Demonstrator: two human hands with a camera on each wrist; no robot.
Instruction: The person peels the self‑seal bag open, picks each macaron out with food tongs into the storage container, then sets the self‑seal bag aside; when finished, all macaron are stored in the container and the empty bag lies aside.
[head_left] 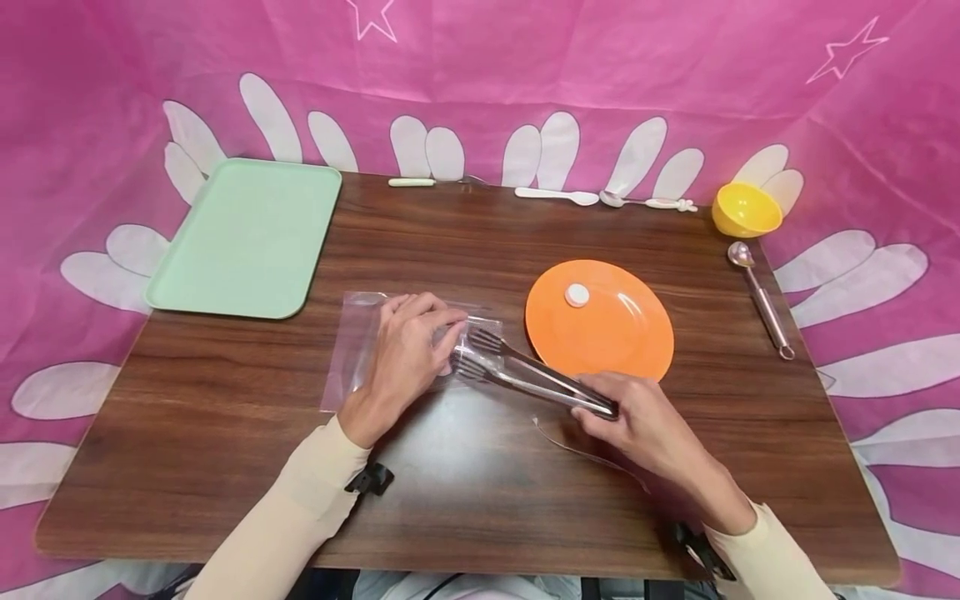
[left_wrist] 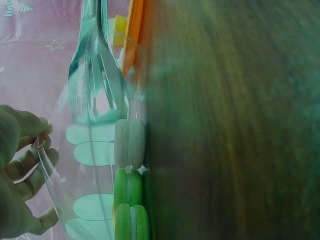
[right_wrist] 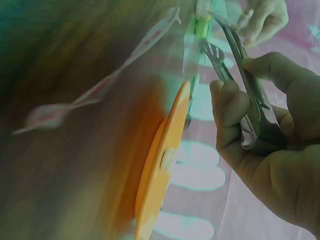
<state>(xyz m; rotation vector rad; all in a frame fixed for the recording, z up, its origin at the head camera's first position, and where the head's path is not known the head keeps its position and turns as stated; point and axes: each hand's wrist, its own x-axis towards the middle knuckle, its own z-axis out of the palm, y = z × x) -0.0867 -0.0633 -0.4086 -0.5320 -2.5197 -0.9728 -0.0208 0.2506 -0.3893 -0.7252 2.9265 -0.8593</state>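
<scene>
A clear plastic bag (head_left: 348,350) lies on the table under my left hand (head_left: 411,333), whose fingers pinch its upper film. In the left wrist view, green macarons (left_wrist: 132,222) and a pale macaron (left_wrist: 130,144) stand in a row in the bag; from above, the hand mostly covers them. My right hand (head_left: 637,417) grips metal tongs (head_left: 540,375) near their closed end. The tongs' slotted tips reach to the bag's mouth, spread apart, close to the pale macaron. A white macaron (head_left: 577,295) rests on the orange plate (head_left: 622,337).
A mint tray (head_left: 240,237) lies at the back left. Along the back edge are a pale-handled fork (head_left: 412,182), a white spoon (head_left: 555,196) and a ladle (head_left: 648,202). A yellow bowl (head_left: 746,210) and an ice-cream scoop (head_left: 761,300) sit at the right. A thin clear strip (head_left: 585,452) lies by the right hand.
</scene>
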